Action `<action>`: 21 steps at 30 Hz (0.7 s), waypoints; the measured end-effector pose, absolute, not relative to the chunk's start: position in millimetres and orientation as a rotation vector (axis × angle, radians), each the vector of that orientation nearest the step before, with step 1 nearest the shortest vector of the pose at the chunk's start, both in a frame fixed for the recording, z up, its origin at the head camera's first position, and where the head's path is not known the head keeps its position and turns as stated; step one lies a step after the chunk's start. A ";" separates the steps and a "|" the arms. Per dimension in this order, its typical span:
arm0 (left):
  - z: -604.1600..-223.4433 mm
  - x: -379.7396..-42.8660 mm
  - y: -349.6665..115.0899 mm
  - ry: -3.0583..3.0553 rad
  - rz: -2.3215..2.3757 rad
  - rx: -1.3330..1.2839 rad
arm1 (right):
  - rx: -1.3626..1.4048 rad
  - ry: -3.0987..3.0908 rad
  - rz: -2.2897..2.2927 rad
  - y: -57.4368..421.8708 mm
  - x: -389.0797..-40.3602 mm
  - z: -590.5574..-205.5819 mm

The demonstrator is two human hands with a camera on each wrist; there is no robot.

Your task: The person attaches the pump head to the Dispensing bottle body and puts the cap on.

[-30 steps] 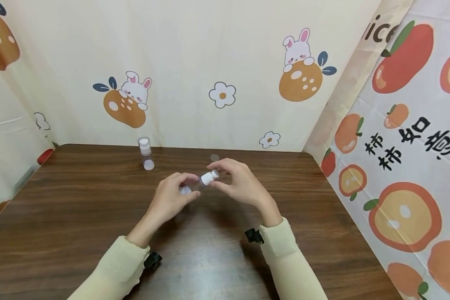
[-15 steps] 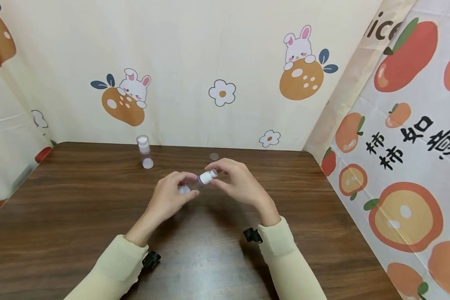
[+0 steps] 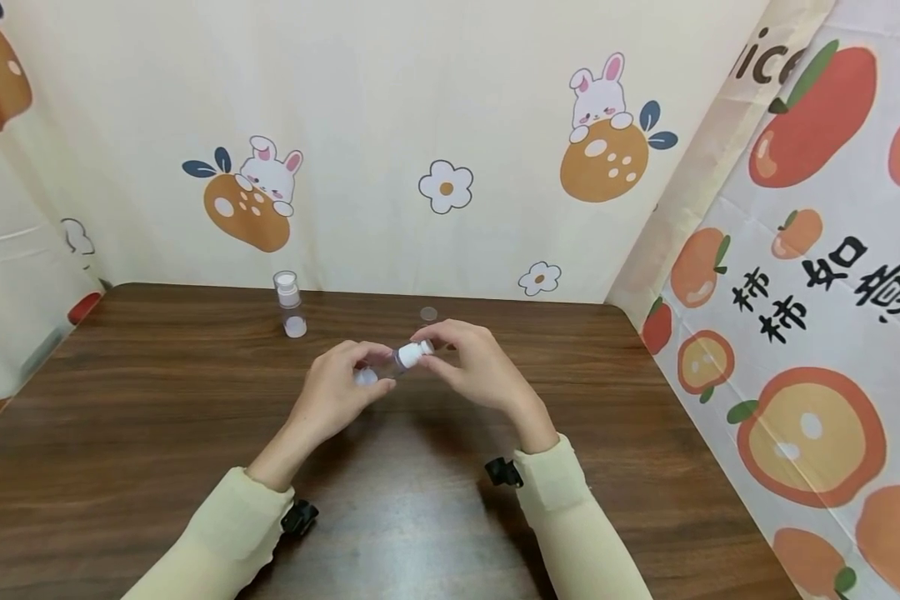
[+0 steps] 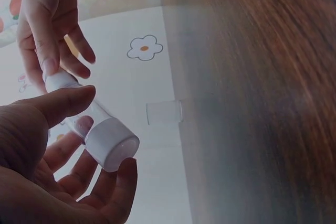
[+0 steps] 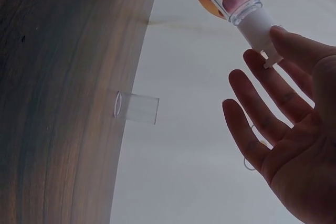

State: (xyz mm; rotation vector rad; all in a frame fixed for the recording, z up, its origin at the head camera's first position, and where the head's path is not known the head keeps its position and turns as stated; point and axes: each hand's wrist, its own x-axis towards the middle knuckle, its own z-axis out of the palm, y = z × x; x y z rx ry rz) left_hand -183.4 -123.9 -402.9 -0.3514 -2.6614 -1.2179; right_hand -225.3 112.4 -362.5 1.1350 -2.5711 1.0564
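Observation:
Over the middle of the table, my left hand [image 3: 337, 390] holds a small clear pump bottle [image 4: 100, 113] by its body, thumb on one side and fingers on the other. The bottle lies tilted, its white base [image 4: 113, 144] toward the left palm and its white pump top [image 3: 411, 354] toward the right. My right hand [image 3: 476, 367] pinches that pump top between thumb and fingertips. In the right wrist view the small nozzle [image 5: 270, 59] shows by the right thumb, while the other right fingers are spread loosely. A clear cylindrical cap [image 5: 140, 107] stands on the table beyond the hands.
A second pump bottle [image 3: 290, 307], with its clear cap on, stands upright at the back left of the wooden table [image 3: 157, 400]. A printed curtain [image 3: 367, 150] hangs behind the table's far edge, and another [image 3: 810, 333] runs along the right side.
Both hands and the tilted bottle have shifted very slightly left. The grip of each hand stays the same, and the capped bottle and loose cap have not moved on the table.

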 end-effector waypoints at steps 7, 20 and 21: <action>-402.0 -182.6 -122.0 -2.660 -1.225 -0.361 | 1.073 -2.595 1.043 111.0 -224.2 -364.5; -399.8 -181.8 -120.9 -2.643 -1.227 -0.376 | 0.957 -2.624 1.090 106.5 -224.3 -366.5; -399.7 -181.9 -121.1 -2.643 -1.224 -0.375 | 0.951 -2.628 1.091 106.4 -224.3 -366.2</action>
